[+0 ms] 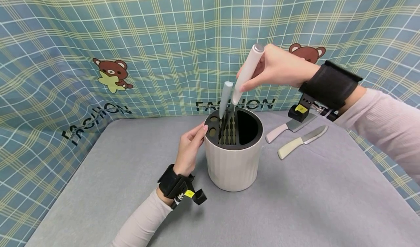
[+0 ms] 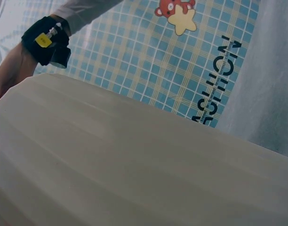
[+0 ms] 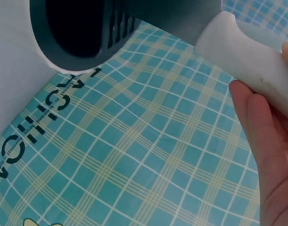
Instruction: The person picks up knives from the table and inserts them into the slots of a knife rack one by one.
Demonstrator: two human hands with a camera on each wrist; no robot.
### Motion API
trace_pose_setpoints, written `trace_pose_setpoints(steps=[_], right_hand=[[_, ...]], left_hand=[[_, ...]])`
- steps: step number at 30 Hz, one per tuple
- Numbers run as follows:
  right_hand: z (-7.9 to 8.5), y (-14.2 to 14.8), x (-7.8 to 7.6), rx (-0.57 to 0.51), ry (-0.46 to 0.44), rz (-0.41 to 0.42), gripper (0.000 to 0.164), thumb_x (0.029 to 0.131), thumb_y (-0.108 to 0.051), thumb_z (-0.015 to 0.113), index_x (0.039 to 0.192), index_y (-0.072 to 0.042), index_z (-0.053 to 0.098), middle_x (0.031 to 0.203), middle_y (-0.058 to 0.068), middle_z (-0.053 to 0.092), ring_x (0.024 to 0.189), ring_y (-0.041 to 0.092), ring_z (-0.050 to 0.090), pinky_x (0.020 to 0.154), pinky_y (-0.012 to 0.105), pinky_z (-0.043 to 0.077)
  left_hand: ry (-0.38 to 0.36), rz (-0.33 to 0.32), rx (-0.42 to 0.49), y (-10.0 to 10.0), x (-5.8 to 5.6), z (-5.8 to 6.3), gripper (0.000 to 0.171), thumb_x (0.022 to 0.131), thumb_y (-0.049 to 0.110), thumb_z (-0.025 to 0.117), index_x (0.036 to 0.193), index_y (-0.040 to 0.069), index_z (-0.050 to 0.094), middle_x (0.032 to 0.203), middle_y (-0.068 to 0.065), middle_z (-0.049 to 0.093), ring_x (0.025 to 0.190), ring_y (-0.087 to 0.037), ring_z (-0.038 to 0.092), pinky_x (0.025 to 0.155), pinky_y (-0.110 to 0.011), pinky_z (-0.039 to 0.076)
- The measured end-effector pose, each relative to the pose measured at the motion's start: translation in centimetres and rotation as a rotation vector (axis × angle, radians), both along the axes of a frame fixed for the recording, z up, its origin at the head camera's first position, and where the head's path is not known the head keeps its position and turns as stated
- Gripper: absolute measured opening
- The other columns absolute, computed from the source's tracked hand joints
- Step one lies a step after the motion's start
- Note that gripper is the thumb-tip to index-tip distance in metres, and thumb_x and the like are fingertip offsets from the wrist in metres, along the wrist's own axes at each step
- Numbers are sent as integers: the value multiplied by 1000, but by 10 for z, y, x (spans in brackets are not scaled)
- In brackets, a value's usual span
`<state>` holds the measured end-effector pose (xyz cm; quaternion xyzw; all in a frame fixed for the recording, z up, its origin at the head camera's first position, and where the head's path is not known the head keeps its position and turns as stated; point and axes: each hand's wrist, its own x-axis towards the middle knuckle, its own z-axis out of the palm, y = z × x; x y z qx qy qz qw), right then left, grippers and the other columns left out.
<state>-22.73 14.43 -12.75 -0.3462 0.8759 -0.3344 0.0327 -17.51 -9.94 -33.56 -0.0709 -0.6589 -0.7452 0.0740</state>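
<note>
A ribbed off-white knife holder (image 1: 233, 170) with a black slotted top stands upright mid-table. My left hand (image 1: 190, 148) holds its left side, thumb on the rim; in the left wrist view the holder's wall (image 2: 134, 165) hides those fingers. Above the top, my right hand (image 1: 279, 64) grips a knife by its white handle (image 1: 249, 68), blade pointing down into the slotted section. How deep it sits cannot be told. The right wrist view shows its broad blade (image 3: 177, 19) beside the holder's black rim (image 3: 87, 63). A light-blue-handled knife (image 1: 225, 97) stands in the holder.
Right of the holder lie a pink-handled knife (image 1: 277, 133) and a cream-handled knife (image 1: 290, 147), blades pointing away to the right. The grey tabletop (image 1: 131, 166) meets a blue plaid curtain (image 1: 164, 39) at the back and sides.
</note>
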Motion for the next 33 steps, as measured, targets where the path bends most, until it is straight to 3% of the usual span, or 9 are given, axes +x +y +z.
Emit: trace_pose_setpoints(steps=[8,17,26,33], right_hand=[[-12,-10,-6,54,-3,-20,26,77,-17,83,97,-4,73,81,4,73,75,14,63,60,22,47],[-20,-15,-9,65,-5,-13,28,76,-15,83,96,-1,70,82,7,73,76,14,66,63,23,51],[-30,-20,-13,61,5,40,16,76,-12,82,87,-4,72,74,5,72,71,14,65,61,23,51],[-36,-24,-16,54,30,54,17,75,-11,82,86,-3,73,75,6,72,69,11,65,58,21,50]], left_hand=[[5,-8,2,1,0,1,49,100,23,55,141,-2,47,148,-13,45,138,-22,42,115,-32,39],[10,-11,0,0,0,1,49,100,23,55,141,-2,47,148,-12,45,138,-21,42,115,-31,39],[7,-12,5,0,2,0,49,100,23,55,141,-2,47,149,-13,44,138,-22,42,114,-29,40],[7,-14,10,0,2,0,49,100,22,55,141,-3,46,149,-13,43,138,-23,41,114,-28,39]])
